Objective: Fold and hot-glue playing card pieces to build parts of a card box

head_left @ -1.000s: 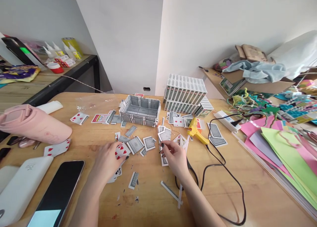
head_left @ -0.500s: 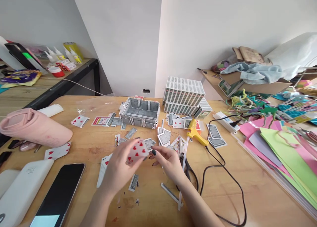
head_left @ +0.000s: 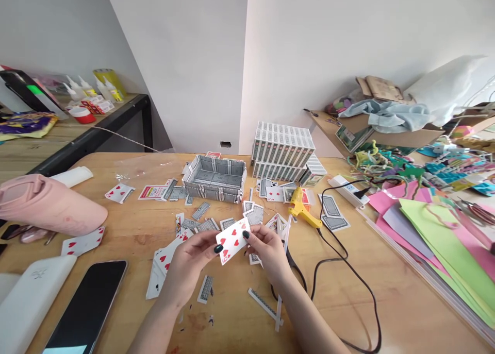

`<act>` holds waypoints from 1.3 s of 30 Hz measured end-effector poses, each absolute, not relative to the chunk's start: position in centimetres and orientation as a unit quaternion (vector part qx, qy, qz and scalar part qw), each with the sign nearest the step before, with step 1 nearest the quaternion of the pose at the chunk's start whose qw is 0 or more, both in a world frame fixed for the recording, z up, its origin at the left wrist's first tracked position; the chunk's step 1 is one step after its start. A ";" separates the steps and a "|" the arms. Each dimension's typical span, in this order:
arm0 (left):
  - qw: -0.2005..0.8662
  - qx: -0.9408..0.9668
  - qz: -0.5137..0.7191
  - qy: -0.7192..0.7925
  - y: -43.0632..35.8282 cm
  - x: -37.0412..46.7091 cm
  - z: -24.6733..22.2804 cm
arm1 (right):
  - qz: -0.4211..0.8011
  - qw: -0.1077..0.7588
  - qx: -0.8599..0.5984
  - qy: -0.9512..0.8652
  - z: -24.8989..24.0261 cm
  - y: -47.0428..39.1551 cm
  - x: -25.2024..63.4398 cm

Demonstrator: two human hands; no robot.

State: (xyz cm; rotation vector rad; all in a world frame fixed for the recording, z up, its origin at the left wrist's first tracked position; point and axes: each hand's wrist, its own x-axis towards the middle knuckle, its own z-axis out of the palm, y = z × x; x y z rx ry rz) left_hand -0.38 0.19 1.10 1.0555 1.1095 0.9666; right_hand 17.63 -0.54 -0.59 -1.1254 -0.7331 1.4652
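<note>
Between my two hands is a white playing card (head_left: 231, 242) with red hearts, its face turned up toward me. My left hand (head_left: 188, 261) pinches its left edge with the thumb on top. On the opposite edge, my right hand (head_left: 269, 252) also has the card between thumb and fingers. Beyond them stands an open box (head_left: 216, 178) made from grey-backed cards. Cut card pieces (head_left: 201, 211) lie around it. Beside my left wrist is a loose pile of playing cards (head_left: 158, 271). Black-handled scissors (head_left: 298, 275) are partly hidden behind my right forearm.
A yellow glue gun (head_left: 303, 211) lies right of my hands, its black cord (head_left: 342, 256) looping across the table. Stacked card packs (head_left: 283, 150) stand at the back. A phone (head_left: 87, 305) and a pink bottle (head_left: 54, 204) lie left; coloured paper sheets (head_left: 436, 246) lie right.
The card, earlier tilted in my left hand with my right fingers close by, is now held at both edges and faces me more squarely. The view has shifted slightly.
</note>
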 end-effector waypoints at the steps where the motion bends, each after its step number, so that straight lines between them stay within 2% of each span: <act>1: 0.635 0.447 0.419 0.469 0.2 -0.2 1.2 | 0.613 0.545 -0.476 -0.319 -0.6 -0.6 17.5; 6: 0.698 0.460 0.371 0.404 -0.1 0.9 1.8 | 0.583 0.528 -0.487 -0.378 -0.7 -1.2 16.5; 10: 0.664 0.489 0.382 0.417 -0.2 1.3 1.8 | 0.569 0.498 -0.478 -0.447 -0.3 -1.7 16.4; 15: 0.613 0.461 0.426 0.481 -0.2 1.0 1.4 | 0.626 0.465 -0.358 -0.514 1.0 -2.4 16.5; 25: 0.617 0.389 0.444 0.520 -0.6 2.4 1.0 | 0.640 0.530 -0.415 -0.371 -0.5 -1.9 15.1; 39: 0.574 0.436 0.457 0.521 -0.7 2.0 0.6 | 0.636 0.576 -0.445 -0.258 -0.2 -1.6 16.1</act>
